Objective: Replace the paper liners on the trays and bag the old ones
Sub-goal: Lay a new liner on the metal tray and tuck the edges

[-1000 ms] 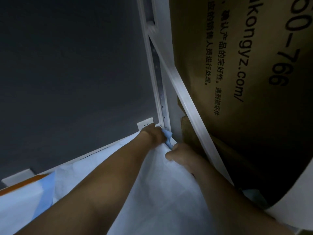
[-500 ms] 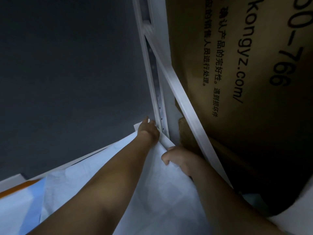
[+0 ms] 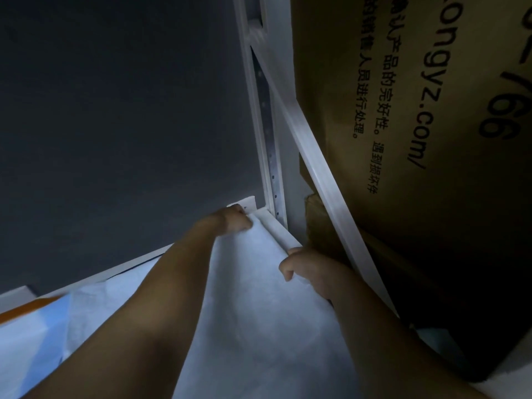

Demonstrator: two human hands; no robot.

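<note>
Packet [image 3: 26, 321] in blue and orange at the lower left, partly cut off by the frame, overlapping or beside the paper liner [image 3: 259, 326]; cannot tell which. White liner spread flat over the tray, running from the near side to the far corner, creased close to the packet. Behind it, dark grey wall [image 3: 115, 110]. Left hand [image 3: 231, 221] far out at the liner's back corner, knuckles up, fingers bent down onto the sheet just beside the tray rim [image 3: 280, 233]; fingertips hidden, so cannot tell whether pinching the paper or only pressing it. White perforated post [image 3: 272, 156] upright from that corner. Right hand [image 3: 305, 264] nearer, at the liner's right edge, fingers curled round that edge, thumb hooked down against the sheet. Slanted white brace [image 3: 325, 180] just past this hand, then brown cardboard box [image 3: 403, 110] with black printing, close against the frame
</note>
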